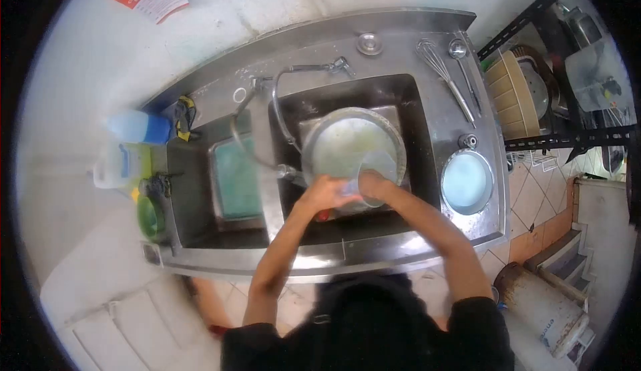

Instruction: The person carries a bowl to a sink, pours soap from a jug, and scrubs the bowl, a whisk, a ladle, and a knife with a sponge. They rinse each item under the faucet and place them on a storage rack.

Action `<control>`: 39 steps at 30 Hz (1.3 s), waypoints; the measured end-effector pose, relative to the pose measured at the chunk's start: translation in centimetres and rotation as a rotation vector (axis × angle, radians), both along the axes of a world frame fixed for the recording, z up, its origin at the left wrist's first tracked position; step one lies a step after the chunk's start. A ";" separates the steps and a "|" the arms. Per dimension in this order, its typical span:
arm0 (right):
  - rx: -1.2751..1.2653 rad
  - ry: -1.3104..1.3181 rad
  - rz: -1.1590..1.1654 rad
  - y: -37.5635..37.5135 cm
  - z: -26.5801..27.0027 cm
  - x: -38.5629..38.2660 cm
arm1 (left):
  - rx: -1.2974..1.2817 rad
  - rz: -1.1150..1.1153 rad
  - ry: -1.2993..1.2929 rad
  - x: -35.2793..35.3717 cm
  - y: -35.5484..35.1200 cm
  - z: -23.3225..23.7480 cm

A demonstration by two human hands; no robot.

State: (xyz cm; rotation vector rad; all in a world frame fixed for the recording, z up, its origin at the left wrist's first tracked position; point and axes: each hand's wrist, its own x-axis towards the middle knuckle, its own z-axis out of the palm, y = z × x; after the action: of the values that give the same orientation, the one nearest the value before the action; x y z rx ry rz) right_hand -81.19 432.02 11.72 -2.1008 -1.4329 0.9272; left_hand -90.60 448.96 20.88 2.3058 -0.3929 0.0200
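Observation:
Both my hands meet over the right basin of a steel sink (394, 244). My left hand (325, 192) and my right hand (374, 185) hold a clear plastic cup (374, 171) between them, above a large round metal pot (354, 141) that stands in the basin with cloudy water in it. A flexible hose runs from the tap (337, 66) down to a spray head (287, 171) just left of my left hand.
The left basin (235, 177) holds greenish water. A whisk (444, 74) and a ladle (462, 61) lie on the right counter, with a round lid (467, 182) below them. Bottles (137, 127) stand at the far left. A dish rack (521, 94) stands at the right.

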 end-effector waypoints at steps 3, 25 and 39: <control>0.173 -0.762 0.110 -1.3 -0.9 1.4 | -0.143 0.004 0.088 -0.6 -0.3 0.5; -0.065 0.048 -0.918 7.9 -5.5 0.4 | -0.053 0.188 -0.310 -2.1 -4.4 1.3; 0.209 -0.836 0.012 -2.7 12.7 7.8 | -0.217 0.133 0.101 1.5 -0.9 6.1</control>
State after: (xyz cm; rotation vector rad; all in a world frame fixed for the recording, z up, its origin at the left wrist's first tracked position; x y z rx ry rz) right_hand -73.44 429.35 24.47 -2.4173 -1.8003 -0.1646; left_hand -89.12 448.10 27.02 2.1045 -0.1753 0.0116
